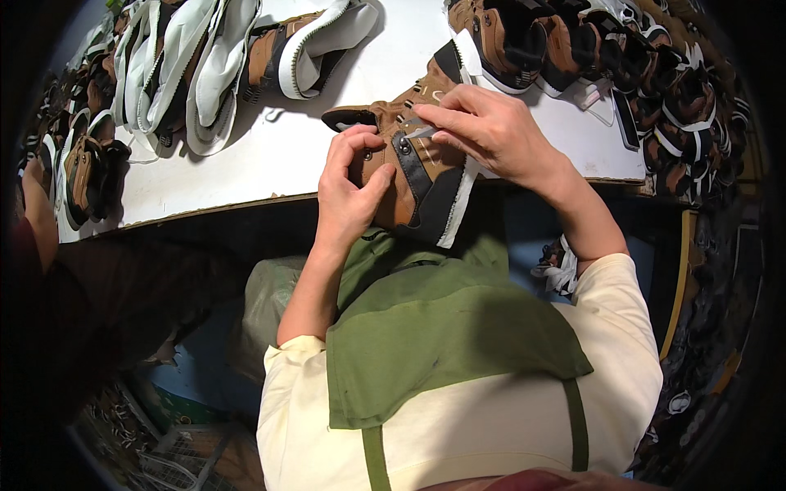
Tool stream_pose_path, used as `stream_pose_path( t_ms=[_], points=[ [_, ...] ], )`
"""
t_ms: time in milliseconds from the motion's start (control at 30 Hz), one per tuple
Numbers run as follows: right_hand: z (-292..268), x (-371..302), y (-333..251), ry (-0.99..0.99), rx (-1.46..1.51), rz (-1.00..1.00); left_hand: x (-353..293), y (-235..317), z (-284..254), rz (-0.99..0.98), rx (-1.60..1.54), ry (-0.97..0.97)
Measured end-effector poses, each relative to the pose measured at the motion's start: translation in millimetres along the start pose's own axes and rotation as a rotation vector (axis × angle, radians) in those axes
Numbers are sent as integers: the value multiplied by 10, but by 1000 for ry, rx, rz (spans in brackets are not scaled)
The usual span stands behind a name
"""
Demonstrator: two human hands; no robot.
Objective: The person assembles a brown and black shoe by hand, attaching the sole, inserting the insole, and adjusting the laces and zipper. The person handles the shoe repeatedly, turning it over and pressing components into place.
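Note:
A brown and black shoe upper (395, 192) with metal eyelets and a white fabric edge lies tilted over the table's front edge, above my lap. My left hand (348, 184) grips its left side, thumb and fingers curled around the brown material. Between the thumb and fingers of my right hand (503, 135) is a small silvery pointed tool (422, 132); its exact kind is hard to make out. The tool's tip meets the upper beside the black strip with the eyelets. Part of the upper is hidden behind my hands.
The white table (221, 182) bears more uppers with white edges (214, 82) at the left and a pile of uppers (573, 49) at the right. A dark phone (625, 119) lies by that pile. At the far left another person's arm (39, 209) shows.

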State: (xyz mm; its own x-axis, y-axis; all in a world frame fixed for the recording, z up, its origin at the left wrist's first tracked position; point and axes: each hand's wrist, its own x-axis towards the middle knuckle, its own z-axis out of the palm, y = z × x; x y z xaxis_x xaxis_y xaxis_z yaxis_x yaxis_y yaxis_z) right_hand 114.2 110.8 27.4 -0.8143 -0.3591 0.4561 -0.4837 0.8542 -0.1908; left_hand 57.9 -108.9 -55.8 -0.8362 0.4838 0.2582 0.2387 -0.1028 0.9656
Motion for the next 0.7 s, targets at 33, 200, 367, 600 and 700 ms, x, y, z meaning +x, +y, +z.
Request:
stream_pose_path(
  t_ms=[33, 200, 367, 600, 700],
  points=[
    [4, -28, -37, 7, 0, 29, 0, 41, 1, -12, 54, -4],
    [-2, -155, -157, 90, 211, 232, -3, 128, -5, 6, 210, -20],
    [-29, -215, -202, 248, 316, 338, 39, 95, 22, 233, 374, -42],
    [47, -302, -290, 250, 307, 385, 91, 181, 76, 271, 462, -2],
    [124, -328, -311, 252, 312, 377, 79, 201, 78, 275, 501, 1]
  ],
)
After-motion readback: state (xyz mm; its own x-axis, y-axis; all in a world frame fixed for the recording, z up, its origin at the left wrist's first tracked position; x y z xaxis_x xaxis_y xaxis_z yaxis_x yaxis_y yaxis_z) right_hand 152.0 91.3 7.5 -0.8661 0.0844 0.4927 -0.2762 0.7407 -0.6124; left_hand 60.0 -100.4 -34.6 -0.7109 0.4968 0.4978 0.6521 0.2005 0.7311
